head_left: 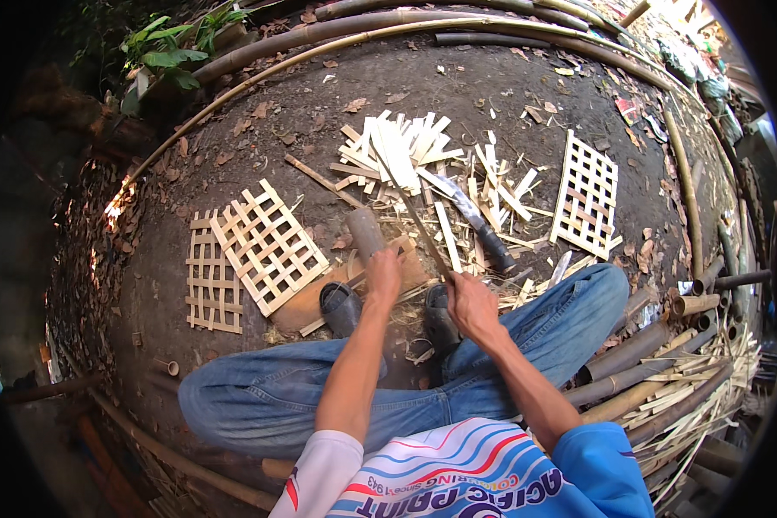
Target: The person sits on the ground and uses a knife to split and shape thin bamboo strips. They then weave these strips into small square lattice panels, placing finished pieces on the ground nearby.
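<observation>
My left hand (384,272) is closed at the near end of a short brown bamboo section (365,231), over a wooden board (413,269). In my right hand (473,304) is a long, thin brown strip (419,223), slanting away to the far left; whether it is bamboo or a narrow blade I cannot make out. Beyond the hands lies a pile of pale split bamboo strips (414,147). A large knife (490,242) with a black handle rests on the strips right of my hands.
Woven bamboo lattice panels lie on the dirt: an overlapping pair (268,250) at left and another (585,192) at right. Bamboo poles (319,39) border the far side. More poles (630,354) and loose strips are stacked at my right. My sandalled feet (341,309) flank the work spot.
</observation>
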### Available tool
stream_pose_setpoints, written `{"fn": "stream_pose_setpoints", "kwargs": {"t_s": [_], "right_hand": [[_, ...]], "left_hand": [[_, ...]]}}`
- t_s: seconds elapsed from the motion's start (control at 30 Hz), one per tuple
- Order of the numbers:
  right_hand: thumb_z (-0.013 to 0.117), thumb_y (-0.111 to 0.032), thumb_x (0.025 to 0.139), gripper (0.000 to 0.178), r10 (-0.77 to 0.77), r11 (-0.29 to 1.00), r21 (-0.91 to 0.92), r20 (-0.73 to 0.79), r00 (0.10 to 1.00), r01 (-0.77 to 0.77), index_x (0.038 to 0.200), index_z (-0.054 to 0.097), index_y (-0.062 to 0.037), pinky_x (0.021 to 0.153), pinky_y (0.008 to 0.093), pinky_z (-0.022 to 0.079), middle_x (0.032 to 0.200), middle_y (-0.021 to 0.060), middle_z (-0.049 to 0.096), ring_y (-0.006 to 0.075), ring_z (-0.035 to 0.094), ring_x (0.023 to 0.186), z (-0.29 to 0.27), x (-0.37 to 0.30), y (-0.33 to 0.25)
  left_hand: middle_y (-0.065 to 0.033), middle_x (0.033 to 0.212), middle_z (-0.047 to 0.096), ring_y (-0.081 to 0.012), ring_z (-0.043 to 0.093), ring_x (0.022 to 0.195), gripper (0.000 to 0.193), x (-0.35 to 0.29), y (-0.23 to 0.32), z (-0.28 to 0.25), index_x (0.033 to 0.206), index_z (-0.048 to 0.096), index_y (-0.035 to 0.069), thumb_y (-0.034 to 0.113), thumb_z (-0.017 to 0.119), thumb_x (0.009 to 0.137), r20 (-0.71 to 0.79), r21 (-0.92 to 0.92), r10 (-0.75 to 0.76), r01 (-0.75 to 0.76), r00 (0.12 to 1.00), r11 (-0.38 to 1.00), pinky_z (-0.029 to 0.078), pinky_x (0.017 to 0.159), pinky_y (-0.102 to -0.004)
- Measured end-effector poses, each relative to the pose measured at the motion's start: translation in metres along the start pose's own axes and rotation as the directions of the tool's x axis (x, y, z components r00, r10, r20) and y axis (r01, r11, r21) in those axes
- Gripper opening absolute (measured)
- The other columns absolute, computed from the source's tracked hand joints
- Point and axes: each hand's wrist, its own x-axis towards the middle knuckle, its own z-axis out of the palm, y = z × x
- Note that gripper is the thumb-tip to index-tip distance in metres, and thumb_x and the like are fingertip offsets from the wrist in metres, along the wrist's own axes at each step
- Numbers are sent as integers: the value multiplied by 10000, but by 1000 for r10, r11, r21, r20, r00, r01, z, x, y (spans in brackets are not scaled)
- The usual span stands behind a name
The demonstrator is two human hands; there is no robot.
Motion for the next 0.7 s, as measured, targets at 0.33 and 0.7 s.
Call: {"fn": "stream_pose_setpoints", "kwargs": {"t_s": [0.33, 0.7], "right_hand": [[520, -184, 934, 206, -2, 999, -38, 53, 999, 4, 890, 634, -19, 654, 540, 501, 832, 220, 657, 433, 650, 741, 21, -17, -3], [457, -316, 1012, 305, 152, 982, 75, 209, 966, -171, 1143, 568, -63, 746, 565, 474, 836, 273, 659, 490, 627, 823, -11, -17, 3]], "left_hand": [[-239, 915, 696, -411, 671, 900, 263, 20, 1, -4, 1058, 705, 34, 230, 674, 886, -82, 7, -106, 107, 991, 994, 530, 790, -495], [-252, 1162, 651, -437, 611, 1071, 398, 23, -19, 17, 1187, 650, 30, 318, 638, 913, -49, 21, -117, 118, 992, 993, 462, 945, -491]]}}
